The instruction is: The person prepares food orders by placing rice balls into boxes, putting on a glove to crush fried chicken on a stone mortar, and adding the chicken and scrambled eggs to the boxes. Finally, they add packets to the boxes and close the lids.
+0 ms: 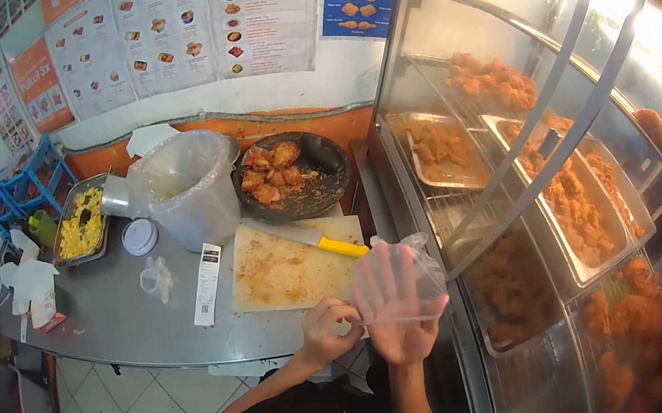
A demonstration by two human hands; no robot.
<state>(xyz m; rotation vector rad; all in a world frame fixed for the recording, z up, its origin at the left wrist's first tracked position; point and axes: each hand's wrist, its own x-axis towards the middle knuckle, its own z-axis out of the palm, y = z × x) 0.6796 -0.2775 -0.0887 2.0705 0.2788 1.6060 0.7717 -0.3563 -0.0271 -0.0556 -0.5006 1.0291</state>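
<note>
My right hand (pixel 399 305) is raised with its fingers spread inside a clear plastic glove (pixel 422 276). Beside it, my left hand (pixel 330 329) pinches the edge of that glove near the right wrist. Both hands are at the right front corner of a stained cutting board (pixel 276 272). A knife with a yellow handle (pixel 341 248) lies across the board's back edge, just behind my hands. Behind the board sits a dark stone mortar (pixel 318 178) holding pieces of fried chicken (pixel 271 170).
A glass display case (pixel 461 268) with trays of fried food stands close on the right. On the metal counter (pixel 121 311) are a bag-lined container (pixel 200 202), a receipt (pixel 207 286), a white lid (pixel 139 237), crumpled plastic (pixel 157 278) and a tray of yellow food (pixel 82 226).
</note>
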